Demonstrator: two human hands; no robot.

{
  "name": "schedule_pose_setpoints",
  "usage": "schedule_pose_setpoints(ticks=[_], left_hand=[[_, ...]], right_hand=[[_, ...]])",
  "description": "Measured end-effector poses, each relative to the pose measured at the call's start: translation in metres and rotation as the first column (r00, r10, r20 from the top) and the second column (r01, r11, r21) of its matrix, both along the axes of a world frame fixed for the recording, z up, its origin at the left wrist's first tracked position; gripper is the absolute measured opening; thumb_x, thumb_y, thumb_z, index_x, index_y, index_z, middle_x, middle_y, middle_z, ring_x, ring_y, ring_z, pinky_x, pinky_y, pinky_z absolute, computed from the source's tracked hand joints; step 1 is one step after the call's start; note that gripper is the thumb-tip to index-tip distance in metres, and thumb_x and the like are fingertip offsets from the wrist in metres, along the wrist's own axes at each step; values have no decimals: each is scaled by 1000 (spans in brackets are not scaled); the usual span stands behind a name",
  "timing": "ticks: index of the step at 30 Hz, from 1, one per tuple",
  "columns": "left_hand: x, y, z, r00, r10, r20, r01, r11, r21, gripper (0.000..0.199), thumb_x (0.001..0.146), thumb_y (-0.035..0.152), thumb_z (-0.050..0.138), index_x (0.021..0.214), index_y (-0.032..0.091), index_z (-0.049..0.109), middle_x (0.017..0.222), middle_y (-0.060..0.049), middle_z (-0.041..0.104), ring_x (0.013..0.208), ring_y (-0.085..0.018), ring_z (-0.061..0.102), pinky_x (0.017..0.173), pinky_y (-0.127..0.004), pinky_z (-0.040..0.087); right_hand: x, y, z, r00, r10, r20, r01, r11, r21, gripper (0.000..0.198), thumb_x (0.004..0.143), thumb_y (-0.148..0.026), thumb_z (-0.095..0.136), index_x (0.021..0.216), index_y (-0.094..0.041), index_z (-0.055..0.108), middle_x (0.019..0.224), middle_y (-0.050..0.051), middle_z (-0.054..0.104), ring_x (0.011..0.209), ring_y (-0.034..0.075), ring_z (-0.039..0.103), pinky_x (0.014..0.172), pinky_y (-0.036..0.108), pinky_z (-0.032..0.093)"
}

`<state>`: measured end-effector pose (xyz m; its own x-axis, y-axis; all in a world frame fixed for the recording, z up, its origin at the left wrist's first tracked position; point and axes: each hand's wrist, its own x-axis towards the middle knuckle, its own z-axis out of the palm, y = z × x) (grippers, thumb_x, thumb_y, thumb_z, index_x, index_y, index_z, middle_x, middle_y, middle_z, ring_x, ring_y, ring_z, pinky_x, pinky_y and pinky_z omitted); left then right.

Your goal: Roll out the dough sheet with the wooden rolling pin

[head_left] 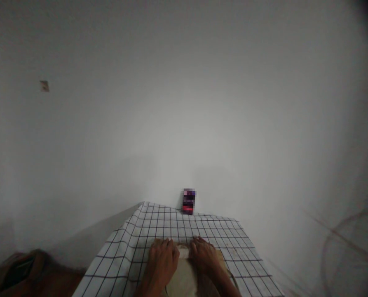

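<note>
A beige, flat, fabric-like piece (182, 278) lies at the near side of the table, partly under both forearms; its exact kind does not show. Along its far edge runs a paler strip (184, 252), visible between the hands. My left hand (164, 258) rests on the left part of that edge, its fingers bent over and closed on it. On the right part, my right hand (204, 253) grips the same edge with curled fingers. A thin, cord-like line curves out beside the right forearm. The fingertips are hard to make out in the dim light.
A white tablecloth with dark grid lines (159, 222) covers the table. At its far edge a phone-like, blurred-out object (188, 202) leans against the pale wall (184, 103). A brown box-like thing (19, 272) stands low at left. A wall socket or switch (44, 86) is upper left.
</note>
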<state>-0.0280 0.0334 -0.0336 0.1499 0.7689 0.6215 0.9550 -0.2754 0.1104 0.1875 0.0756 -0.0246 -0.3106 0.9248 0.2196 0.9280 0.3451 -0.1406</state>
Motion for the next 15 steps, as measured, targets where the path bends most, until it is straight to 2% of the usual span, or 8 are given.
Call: schedule_pose_setpoints(ticks=[3, 7, 11, 15], left_hand=[[-1, -2, 9, 999, 10, 42, -10, 1000, -21, 32, 100, 24, 62, 114, 31, 89, 123, -7, 89, 122, -34, 81, 111, -54, 65], [-2, -2, 17, 996, -26, 79, 31, 998, -58, 31, 105, 33, 58, 109, 33, 89, 115, -4, 90, 112, -31, 83, 107, -50, 66], [-1, -3, 26, 990, -53, 127, 71, 988, -139, 26, 101, 49, 68, 112, 37, 88, 122, -4, 90, 119, -34, 81, 112, -54, 62], [-1, -4, 34, 980, -70, 185, 110, 970, -217, 27, 97, 53, 74, 114, 36, 89, 122, -5, 90, 118, -34, 81, 112, -54, 60]], right_hand=[[0, -5, -4, 1000, -5, 19, 5, 1000, 11, 44, 103, -18, 46, 126, -29, 83, 150, 13, 78, 150, 36, 65, 120, 55, 56], [-2, -2, -7, 1000, -13, 3, 13, 1000, 15, 46, 104, -16, 44, 124, -28, 83, 144, 12, 81, 143, 33, 71, 117, 48, 57], [-4, 1, -2, 1000, -22, 7, 22, 1000, 15, 44, 105, -17, 45, 121, -27, 84, 134, 13, 84, 132, 32, 76, 111, 45, 60], [-2, 1, 2, 1000, -13, 12, 13, 1000, -1, 43, 109, -20, 42, 118, -26, 84, 132, 11, 84, 128, 31, 77, 105, 39, 61]])
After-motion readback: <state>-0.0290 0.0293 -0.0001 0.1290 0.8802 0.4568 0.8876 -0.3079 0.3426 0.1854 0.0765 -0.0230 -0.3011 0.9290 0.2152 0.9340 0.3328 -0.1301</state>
